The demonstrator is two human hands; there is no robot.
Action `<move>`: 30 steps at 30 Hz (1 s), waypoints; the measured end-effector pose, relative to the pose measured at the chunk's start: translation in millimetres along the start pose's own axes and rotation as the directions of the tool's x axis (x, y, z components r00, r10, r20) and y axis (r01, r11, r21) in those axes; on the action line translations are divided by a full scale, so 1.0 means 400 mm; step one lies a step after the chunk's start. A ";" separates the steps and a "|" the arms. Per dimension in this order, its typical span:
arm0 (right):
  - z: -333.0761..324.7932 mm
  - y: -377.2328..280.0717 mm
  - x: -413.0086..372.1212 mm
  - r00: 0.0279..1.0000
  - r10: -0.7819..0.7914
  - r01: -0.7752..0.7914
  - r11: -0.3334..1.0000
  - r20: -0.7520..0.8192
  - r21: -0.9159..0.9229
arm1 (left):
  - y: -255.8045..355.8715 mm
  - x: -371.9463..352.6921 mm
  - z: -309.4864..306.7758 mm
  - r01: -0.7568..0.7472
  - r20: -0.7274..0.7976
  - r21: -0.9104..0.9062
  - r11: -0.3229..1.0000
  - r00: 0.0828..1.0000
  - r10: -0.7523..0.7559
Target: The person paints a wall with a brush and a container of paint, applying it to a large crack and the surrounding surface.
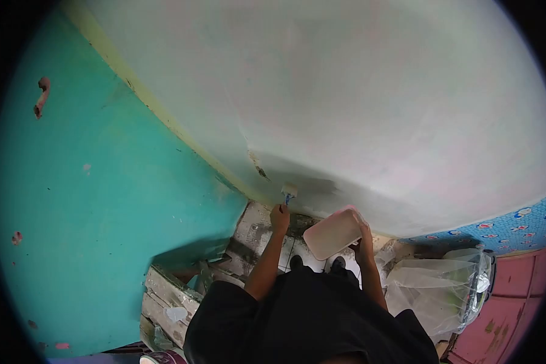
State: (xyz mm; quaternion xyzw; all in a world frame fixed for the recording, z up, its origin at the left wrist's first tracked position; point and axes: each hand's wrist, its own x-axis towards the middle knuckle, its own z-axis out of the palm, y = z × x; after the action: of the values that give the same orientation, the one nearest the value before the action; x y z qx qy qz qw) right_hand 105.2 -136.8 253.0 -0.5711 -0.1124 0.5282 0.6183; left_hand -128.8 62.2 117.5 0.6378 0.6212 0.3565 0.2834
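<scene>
Left hand (279,218): I see it wrapped around the brush (289,191).
Brush: its head shows just beyond that hand, against the white wall (370,127).
Right hand (363,241): clamped on the container (332,235).
Container: between the hands, which I see apart.

A black top (309,318) with short sleeves (224,303), dark footwear (338,264)

soft light, diffuse shadow low on the pale wall (376,109), black fisheye corners
</scene>
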 end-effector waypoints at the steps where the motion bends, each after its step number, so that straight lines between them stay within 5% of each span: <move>1: -0.010 -0.002 0.009 1.000 0.008 -0.008 1.000 0.016 -0.013 | 0.001 0.000 0.007 0.059 0.005 0.044 0.997 0.998 -0.059; 4: -0.035 -0.012 0.034 0.999 0.009 -0.007 1.000 0.051 -0.026 | 0.087 0.040 -0.019 -0.086 -0.055 0.057 0.995 0.994 0.090; 7: -0.037 -0.031 0.041 0.997 0.011 -0.008 0.999 0.078 -0.037 | 0.338 0.061 -0.152 -0.109 -0.068 -0.062 0.992 0.992 0.105; 13: -0.051 -0.037 0.057 0.996 0.026 -0.020 0.998 0.089 -0.064 | 0.798 0.005 -0.426 -0.167 -0.195 -0.487 0.857 0.978 0.079; 16: -0.055 -0.032 0.062 0.994 0.018 -0.012 0.998 0.104 -0.058 | 0.823 0.036 -0.425 -0.222 -0.224 -0.563 0.796 0.968 0.112; 21: -0.068 -0.043 0.054 0.996 0.019 -0.015 0.999 0.082 -0.048 | 0.538 0.039 -0.185 -0.347 -0.237 -0.365 0.864 0.932 0.274; 27: -0.138 -0.037 0.042 0.995 0.001 -0.001 1.000 0.100 -0.007 | 0.080 -0.095 0.114 0.025 -0.035 0.034 0.999 0.999 -0.024; 30: -0.147 -0.057 0.026 0.999 0.003 -0.002 1.000 0.052 -0.016 | 0.052 -0.093 0.128 0.145 -0.042 0.104 0.984 0.989 -0.141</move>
State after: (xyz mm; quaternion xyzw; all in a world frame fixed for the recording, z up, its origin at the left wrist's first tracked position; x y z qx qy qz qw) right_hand 165.2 -158.5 248.0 -0.5622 -0.1319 0.5429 0.6098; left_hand -74.1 28.1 100.5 0.5995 0.6882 0.3125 0.2632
